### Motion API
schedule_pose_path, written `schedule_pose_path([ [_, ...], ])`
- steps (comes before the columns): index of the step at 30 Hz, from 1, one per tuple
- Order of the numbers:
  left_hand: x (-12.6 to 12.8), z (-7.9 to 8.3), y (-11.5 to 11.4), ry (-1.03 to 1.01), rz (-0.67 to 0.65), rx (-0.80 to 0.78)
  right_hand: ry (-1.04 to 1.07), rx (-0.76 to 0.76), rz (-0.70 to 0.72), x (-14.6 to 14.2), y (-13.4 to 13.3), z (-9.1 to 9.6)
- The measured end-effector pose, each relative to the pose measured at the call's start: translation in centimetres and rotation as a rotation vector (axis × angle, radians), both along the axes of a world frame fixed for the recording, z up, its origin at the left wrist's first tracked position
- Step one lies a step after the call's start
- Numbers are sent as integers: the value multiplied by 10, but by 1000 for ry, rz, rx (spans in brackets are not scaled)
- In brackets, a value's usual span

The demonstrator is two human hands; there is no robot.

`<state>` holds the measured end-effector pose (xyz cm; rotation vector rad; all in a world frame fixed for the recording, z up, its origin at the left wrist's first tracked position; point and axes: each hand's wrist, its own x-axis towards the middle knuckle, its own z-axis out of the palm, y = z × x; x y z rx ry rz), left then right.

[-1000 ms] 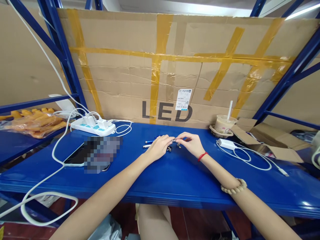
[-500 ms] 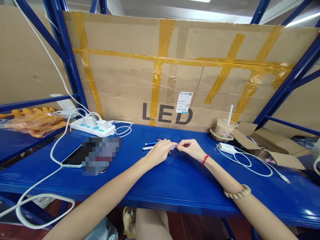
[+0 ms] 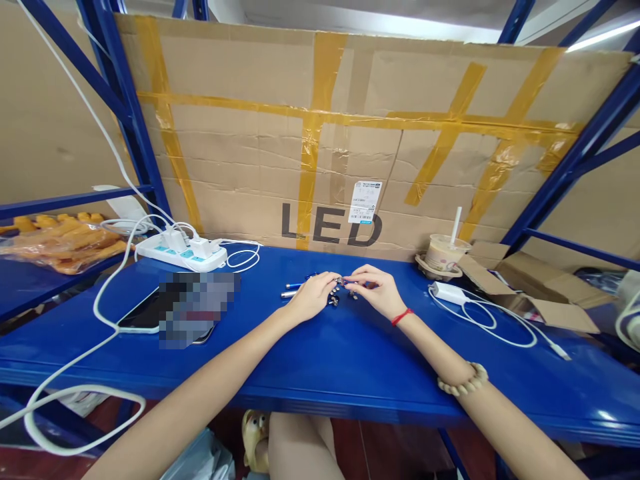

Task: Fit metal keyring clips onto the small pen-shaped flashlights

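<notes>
My left hand (image 3: 314, 297) is closed over the blue tabletop, its fingers bent down and hiding what they grip. My right hand (image 3: 376, 291) pinches with thumb and forefinger just to its right. Between both sets of fingertips shows a small shiny metal piece (image 3: 340, 281), too small to name. Other small dark and silvery metal parts (image 3: 333, 301) lie on the table just beneath the hands. Poking out left of my left hand are the ends of a blue pen-like barrel (image 3: 295, 286) and a silver pen-like barrel (image 3: 289, 294).
A power strip (image 3: 183, 253) with plugged chargers stands at back left, phones (image 3: 145, 310) in front of it, one partly blurred. To the right are a drink cup (image 3: 445, 255) with a straw, a white charger with cable (image 3: 447, 293) and an opened carton (image 3: 545, 280). Large cardboard (image 3: 240, 173) backs the table.
My right hand has lifted slightly and its fingers have spread more. More of the small metal parts beneath shows now. The camera view has shifted a little.
</notes>
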<state>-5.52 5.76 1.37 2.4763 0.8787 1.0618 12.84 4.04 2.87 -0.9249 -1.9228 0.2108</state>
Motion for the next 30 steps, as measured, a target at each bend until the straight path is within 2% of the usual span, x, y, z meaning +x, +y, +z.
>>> schedule_pose_path([
  [4,3,1,-3,10,-32,6,31,16,1,0,-1,2],
  [11,-1,3,-8,57,-116,-14,62,-103,112,1,-2,0],
  [16,1,4,-15,34,-125,-68,27,-73,147,4,-2,-1],
  [30,1,6,-19,54,-92,58,30,-75,96,0,-3,-4],
])
